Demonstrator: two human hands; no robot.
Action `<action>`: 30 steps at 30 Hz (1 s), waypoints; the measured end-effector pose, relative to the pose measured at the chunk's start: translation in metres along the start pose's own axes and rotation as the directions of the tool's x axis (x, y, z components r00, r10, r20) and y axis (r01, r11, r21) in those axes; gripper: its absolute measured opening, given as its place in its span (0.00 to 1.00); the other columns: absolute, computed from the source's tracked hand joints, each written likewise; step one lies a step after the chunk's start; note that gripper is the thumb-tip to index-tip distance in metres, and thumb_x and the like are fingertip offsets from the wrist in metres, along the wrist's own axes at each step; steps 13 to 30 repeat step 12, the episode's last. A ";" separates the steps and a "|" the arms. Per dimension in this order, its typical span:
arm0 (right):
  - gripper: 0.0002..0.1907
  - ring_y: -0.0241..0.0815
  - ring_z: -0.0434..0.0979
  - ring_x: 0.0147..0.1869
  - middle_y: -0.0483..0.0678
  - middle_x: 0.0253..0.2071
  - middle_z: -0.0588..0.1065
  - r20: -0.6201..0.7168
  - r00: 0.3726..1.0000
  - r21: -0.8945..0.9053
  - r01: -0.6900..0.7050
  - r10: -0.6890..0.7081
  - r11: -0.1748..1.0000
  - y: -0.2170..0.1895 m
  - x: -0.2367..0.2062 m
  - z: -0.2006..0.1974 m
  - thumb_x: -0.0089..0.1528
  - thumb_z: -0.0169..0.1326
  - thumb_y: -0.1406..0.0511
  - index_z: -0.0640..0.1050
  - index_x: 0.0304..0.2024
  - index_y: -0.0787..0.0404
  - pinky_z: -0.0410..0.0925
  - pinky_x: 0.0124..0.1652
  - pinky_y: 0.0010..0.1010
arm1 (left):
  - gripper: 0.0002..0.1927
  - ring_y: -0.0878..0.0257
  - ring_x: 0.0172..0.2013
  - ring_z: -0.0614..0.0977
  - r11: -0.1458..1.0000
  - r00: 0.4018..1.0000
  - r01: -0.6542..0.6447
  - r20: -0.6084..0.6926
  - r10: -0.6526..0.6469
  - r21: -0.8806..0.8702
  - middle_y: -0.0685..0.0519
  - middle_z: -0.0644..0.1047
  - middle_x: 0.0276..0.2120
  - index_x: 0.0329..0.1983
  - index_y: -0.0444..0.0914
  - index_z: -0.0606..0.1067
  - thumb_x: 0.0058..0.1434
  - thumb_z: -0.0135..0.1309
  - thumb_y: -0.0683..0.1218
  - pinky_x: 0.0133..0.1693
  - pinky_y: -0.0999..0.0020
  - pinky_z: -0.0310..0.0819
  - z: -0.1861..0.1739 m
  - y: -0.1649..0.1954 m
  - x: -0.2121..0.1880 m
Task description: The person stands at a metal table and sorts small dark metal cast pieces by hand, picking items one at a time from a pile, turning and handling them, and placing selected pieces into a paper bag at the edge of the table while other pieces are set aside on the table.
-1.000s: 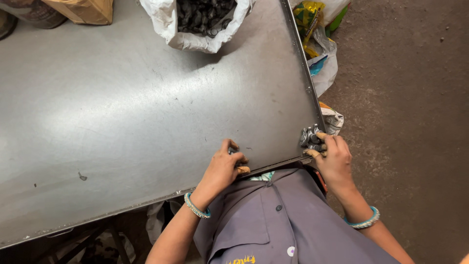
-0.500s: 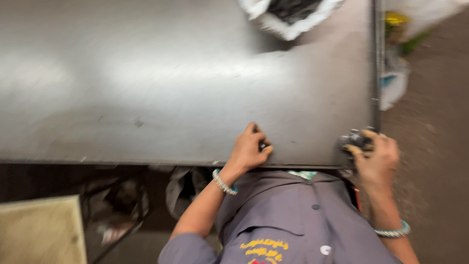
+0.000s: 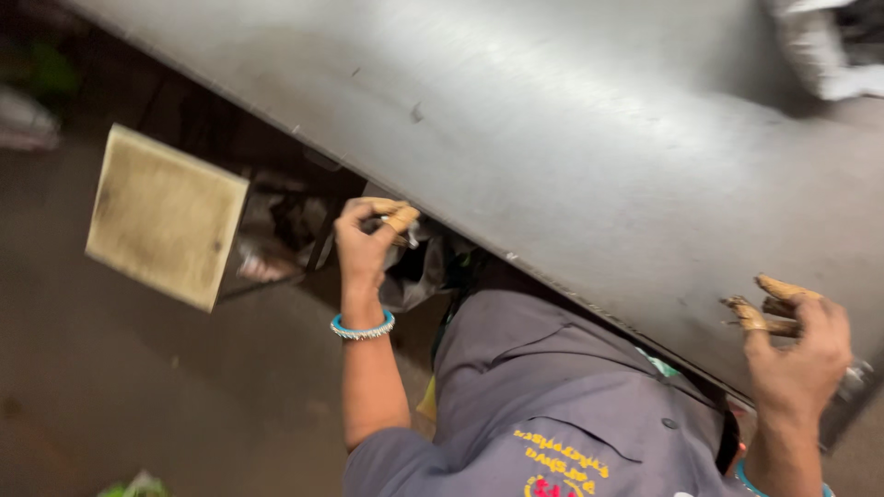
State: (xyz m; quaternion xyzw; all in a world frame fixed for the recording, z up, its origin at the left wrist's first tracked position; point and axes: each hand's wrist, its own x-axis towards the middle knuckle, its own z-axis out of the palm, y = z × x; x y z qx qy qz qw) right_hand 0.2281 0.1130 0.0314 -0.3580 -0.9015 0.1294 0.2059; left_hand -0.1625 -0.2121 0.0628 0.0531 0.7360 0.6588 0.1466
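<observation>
Grey steel table (image 3: 552,138) fills the view, dull and scuffed. At its near edge my left hand (image 3: 366,241) is closed on a crumpled dark bag (image 3: 419,267) hanging below. My right hand (image 3: 799,350) rests bent-fingered on the tabletop, holding nothing I can make out. Beneath stands a pale square board (image 3: 166,216).

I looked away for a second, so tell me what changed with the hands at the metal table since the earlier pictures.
The left hand left the table's near edge and dropped below the metal table, closing around something dark under the rim. The right hand rests on the tabletop near its corner; whether it holds the grey wad from before cannot be told. The white bag stayed on the far side.
</observation>
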 end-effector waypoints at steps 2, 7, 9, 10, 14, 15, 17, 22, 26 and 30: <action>0.15 0.46 0.77 0.47 0.56 0.49 0.74 0.121 0.991 0.120 -0.063 0.049 0.991 0.003 0.006 0.007 0.63 0.66 0.74 0.78 0.52 0.69 0.74 0.49 0.32 | 0.09 0.66 0.30 0.83 0.995 0.988 0.019 -0.152 -0.004 0.098 0.55 0.77 0.36 0.31 0.32 0.80 0.50 0.69 0.37 0.26 0.73 0.81 -0.029 -0.008 -0.008; 0.10 0.44 0.75 0.51 0.54 0.54 0.74 0.274 0.961 0.381 -0.152 0.046 0.912 0.003 0.013 0.038 0.74 0.60 0.74 0.75 0.56 0.69 0.71 0.49 0.30 | 0.07 0.66 0.22 0.80 0.941 0.892 0.338 -0.327 -0.313 0.021 0.49 0.81 0.26 0.31 0.28 0.82 0.49 0.67 0.36 0.21 0.73 0.75 -0.054 -0.048 -0.010; 0.10 0.44 0.76 0.53 0.55 0.52 0.75 0.256 0.967 0.334 -0.085 -0.004 0.939 0.003 0.013 0.042 0.75 0.60 0.74 0.75 0.58 0.69 0.72 0.50 0.31 | 0.08 0.66 0.21 0.79 0.894 0.822 0.448 -0.395 -0.410 0.005 0.48 0.81 0.26 0.30 0.26 0.82 0.50 0.69 0.36 0.21 0.72 0.75 -0.051 -0.060 -0.017; 0.10 0.44 0.76 0.53 0.55 0.52 0.75 0.250 0.968 0.315 -0.064 -0.018 0.947 0.002 0.012 0.044 0.76 0.60 0.75 0.75 0.58 0.68 0.72 0.51 0.31 | 0.09 0.64 0.21 0.79 0.852 0.766 0.523 -0.432 -0.476 -0.014 0.47 0.81 0.26 0.30 0.25 0.81 0.50 0.69 0.36 0.21 0.71 0.76 -0.049 -0.063 -0.017; 0.10 0.44 0.76 0.52 0.56 0.52 0.75 0.254 0.967 0.303 -0.066 -0.013 0.951 0.007 0.012 0.030 0.76 0.60 0.75 0.75 0.58 0.68 0.72 0.51 0.32 | 0.10 0.62 0.22 0.81 0.806 0.686 0.585 -0.476 -0.551 -0.090 0.46 0.81 0.27 0.32 0.25 0.81 0.51 0.69 0.37 0.21 0.70 0.80 -0.048 -0.071 -0.018; 0.10 0.44 0.76 0.52 0.56 0.52 0.75 0.254 0.967 0.303 -0.066 -0.013 0.951 0.007 0.012 0.030 0.76 0.60 0.75 0.75 0.58 0.68 0.72 0.51 0.32 | 0.10 0.62 0.22 0.81 0.806 0.686 0.585 -0.476 -0.551 -0.090 0.46 0.81 0.27 0.32 0.25 0.81 0.51 0.69 0.37 0.21 0.70 0.80 -0.048 -0.071 -0.018; 0.10 0.44 0.76 0.52 0.56 0.52 0.75 0.254 0.967 0.303 -0.066 -0.013 0.951 0.007 0.012 0.030 0.76 0.60 0.75 0.75 0.58 0.68 0.72 0.51 0.32 | 0.10 0.62 0.22 0.81 0.806 0.686 0.585 -0.476 -0.551 -0.090 0.46 0.81 0.27 0.32 0.25 0.81 0.51 0.69 0.37 0.21 0.70 0.80 -0.048 -0.071 -0.018; 0.10 0.44 0.76 0.52 0.56 0.52 0.75 0.254 0.967 0.303 -0.066 -0.013 0.951 0.007 0.012 0.030 0.76 0.60 0.75 0.75 0.58 0.68 0.72 0.51 0.32 | 0.10 0.62 0.22 0.81 0.806 0.686 0.585 -0.476 -0.551 -0.090 0.46 0.81 0.27 0.32 0.25 0.81 0.51 0.69 0.37 0.21 0.70 0.80 -0.048 -0.071 -0.018; 0.10 0.44 0.76 0.52 0.56 0.52 0.75 0.254 0.967 0.303 -0.066 -0.013 0.951 0.007 0.012 0.030 0.76 0.60 0.75 0.75 0.58 0.68 0.72 0.51 0.32 | 0.10 0.62 0.22 0.81 0.806 0.686 0.585 -0.476 -0.551 -0.090 0.46 0.81 0.27 0.32 0.25 0.81 0.51 0.69 0.37 0.21 0.70 0.80 -0.048 -0.071 -0.018; 0.10 0.44 0.76 0.52 0.56 0.52 0.75 0.254 0.967 0.303 -0.066 -0.013 0.951 0.007 0.012 0.030 0.76 0.60 0.75 0.75 0.58 0.68 0.72 0.51 0.32 | 0.10 0.62 0.22 0.81 0.806 0.686 0.585 -0.476 -0.551 -0.090 0.46 0.81 0.27 0.32 0.25 0.81 0.51 0.69 0.37 0.21 0.70 0.80 -0.048 -0.071 -0.018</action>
